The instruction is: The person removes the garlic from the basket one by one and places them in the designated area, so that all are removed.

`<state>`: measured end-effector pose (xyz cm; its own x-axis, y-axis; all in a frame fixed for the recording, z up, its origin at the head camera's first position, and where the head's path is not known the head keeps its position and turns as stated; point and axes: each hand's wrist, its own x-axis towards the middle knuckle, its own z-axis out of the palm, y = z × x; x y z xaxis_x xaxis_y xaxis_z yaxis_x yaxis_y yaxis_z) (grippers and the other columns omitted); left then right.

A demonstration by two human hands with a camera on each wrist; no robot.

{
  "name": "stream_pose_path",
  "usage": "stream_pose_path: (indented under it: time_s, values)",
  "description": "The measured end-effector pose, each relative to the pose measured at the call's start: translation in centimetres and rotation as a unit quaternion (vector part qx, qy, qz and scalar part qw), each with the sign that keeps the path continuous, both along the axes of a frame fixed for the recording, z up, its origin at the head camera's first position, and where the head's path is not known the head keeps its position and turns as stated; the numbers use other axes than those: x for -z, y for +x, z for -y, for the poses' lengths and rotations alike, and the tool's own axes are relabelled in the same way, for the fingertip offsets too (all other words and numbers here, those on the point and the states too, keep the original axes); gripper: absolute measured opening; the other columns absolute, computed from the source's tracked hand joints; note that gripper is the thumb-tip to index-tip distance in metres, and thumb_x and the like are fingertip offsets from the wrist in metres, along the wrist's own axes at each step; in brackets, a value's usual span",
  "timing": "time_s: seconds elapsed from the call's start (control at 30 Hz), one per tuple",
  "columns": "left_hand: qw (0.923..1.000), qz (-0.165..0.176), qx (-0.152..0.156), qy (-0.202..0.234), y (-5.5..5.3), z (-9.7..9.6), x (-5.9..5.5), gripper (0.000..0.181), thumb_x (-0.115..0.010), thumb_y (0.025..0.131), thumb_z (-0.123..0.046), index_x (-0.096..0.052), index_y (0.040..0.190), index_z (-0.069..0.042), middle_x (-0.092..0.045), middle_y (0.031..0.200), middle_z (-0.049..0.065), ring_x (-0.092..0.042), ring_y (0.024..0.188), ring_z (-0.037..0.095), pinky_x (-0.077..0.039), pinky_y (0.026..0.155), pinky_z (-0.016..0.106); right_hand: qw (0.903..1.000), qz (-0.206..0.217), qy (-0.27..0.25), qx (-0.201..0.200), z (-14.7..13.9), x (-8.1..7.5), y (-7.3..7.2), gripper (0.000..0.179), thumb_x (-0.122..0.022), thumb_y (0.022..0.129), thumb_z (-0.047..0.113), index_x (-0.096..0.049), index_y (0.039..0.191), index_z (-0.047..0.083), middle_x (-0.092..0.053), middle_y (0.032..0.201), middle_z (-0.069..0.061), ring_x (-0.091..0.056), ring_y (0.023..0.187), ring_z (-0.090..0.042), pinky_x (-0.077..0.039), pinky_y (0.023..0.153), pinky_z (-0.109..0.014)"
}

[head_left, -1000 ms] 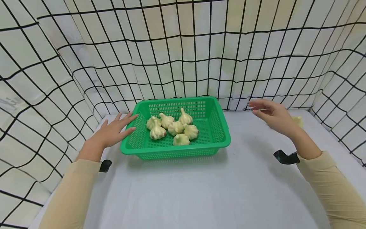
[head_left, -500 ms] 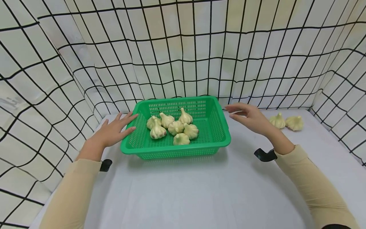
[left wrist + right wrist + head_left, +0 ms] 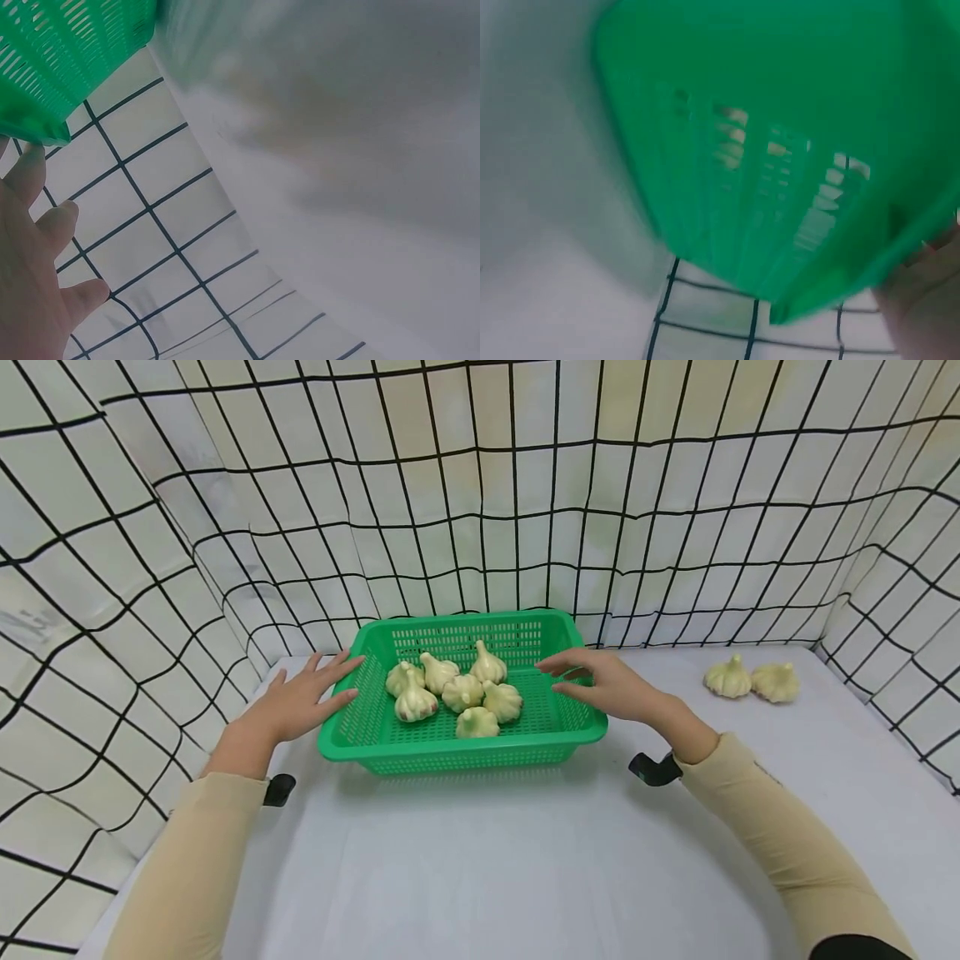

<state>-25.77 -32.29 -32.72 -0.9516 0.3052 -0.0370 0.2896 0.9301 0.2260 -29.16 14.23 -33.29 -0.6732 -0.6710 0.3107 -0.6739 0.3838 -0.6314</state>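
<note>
A green slotted plastic basket [image 3: 450, 753] stands on the white surface with several garlic bulbs [image 3: 462, 693] grouped in its left and middle part. My left hand [image 3: 296, 702] lies spread at the basket's left rim, fingertips on the edge; the left wrist view shows its fingers [image 3: 56, 225] below the basket corner. Over the right rim reaches my right hand [image 3: 611, 687], fingers gently bent and nothing between fingers and thumb. In the right wrist view the basket wall [image 3: 705, 187] fills most of the picture, and the right hand [image 3: 926, 300] shows at the right edge.
Two garlic bulbs, one [image 3: 727, 677] beside the other [image 3: 776, 682], sit on the white table [image 3: 480, 860] at the back right. A black net [image 3: 517, 517] over white walls encloses the back and both sides.
My right hand has moved left from near the two loose garlic bulbs to over the basket's right rim, uncovering those bulbs. The left hand has stayed at the left rim.
</note>
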Motion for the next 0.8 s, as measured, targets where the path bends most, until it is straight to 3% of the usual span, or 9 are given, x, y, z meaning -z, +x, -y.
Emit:
stream_pose_path:
  time_s: [0.2, 0.53, 0.8]
  values:
    - [1.0, -0.001, 0.003, 0.0, 0.1, -0.3, -0.1, 0.069, -0.041, 0.108, -0.053, -0.022, 0.166, -0.02, -0.009, 0.171, 0.012, 0.002, 0.154, 0.046, 0.007, 0.112, 0.077, 0.9968, 0.007, 0.078, 0.018, 2.5, -0.2, 0.5, 0.048, -0.071, 0.097, 0.006, -0.057, 0.143, -0.001, -0.058, 0.142, -0.016, -0.059, 0.124, -0.037, -0.05, 0.101, -0.053]
    - [1.0, -0.002, 0.006, 0.0, 0.0, -0.1, 0.0, 0.07, -0.04, 0.108, -0.054, -0.021, 0.166, -0.021, -0.009, 0.171, 0.013, 0.003, 0.154, 0.046, 0.007, 0.111, 0.078, 0.9874, 0.036, 0.151, 0.032, 5.8, -0.1, 0.4, 0.045, -0.062, 0.102, 0.002, -0.053, 0.146, -0.002, -0.054, 0.148, -0.016, -0.059, 0.125, -0.038, -0.05, 0.102, -0.046]
    - [1.0, -0.004, 0.007, 0.003, 0.0, -0.1, 0.1, 0.07, -0.041, 0.108, -0.053, -0.021, 0.166, -0.02, -0.01, 0.171, 0.013, 0.002, 0.154, 0.046, 0.006, 0.111, 0.078, 0.9733, 0.028, 0.221, 0.054, 7.7, 0.2, 0.0, 0.051, -0.064, 0.1, 0.004, -0.049, 0.149, -0.001, -0.049, 0.152, -0.019, -0.042, 0.144, -0.034, -0.038, 0.115, -0.046]
